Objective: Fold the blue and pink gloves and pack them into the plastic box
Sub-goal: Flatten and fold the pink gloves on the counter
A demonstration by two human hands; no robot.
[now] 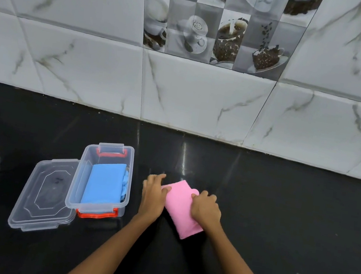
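Pressing flat with the right hand (205, 209), fingers curled and knuckles up, on the right side of the pink glove (182, 211); bracing with the left hand (153, 195), fingers together and lightly bent, thumb tip laid on the glove's left edge and palm down on the counter (279, 225). Lying folded into a slanted oblong under both hands, near the middle of the counter and well short of the back edge where the tiled wall (193, 96) begins. Judging from this, smoothing or tightening the last fold before packing. Best done by keeping the right hand's weight on the crease while sliding the left hand under the free edge, then lifting the bundle with both hands closed around it so the layers cannot spring open. Worth matching the folded width to the room left inside the plastic box (101, 178), standing open just to the left of the left hand, with the blue glove (104, 184) already folded inside and filling most of its floor; likely laying the pink one on top, flat, not on edge. Resting against the box's left side, toward the counter's left: the clear lid (46, 193), off and slightly tilted. Hard to make out: the pink glove's fingers, tucked inside or covered by the hands; the number of folds made; any cloth caught beneath the right palm. Only part of the blue glove's fingers peeking out along the box's right wall. Cut off below: both forearms at the lower frame edge.
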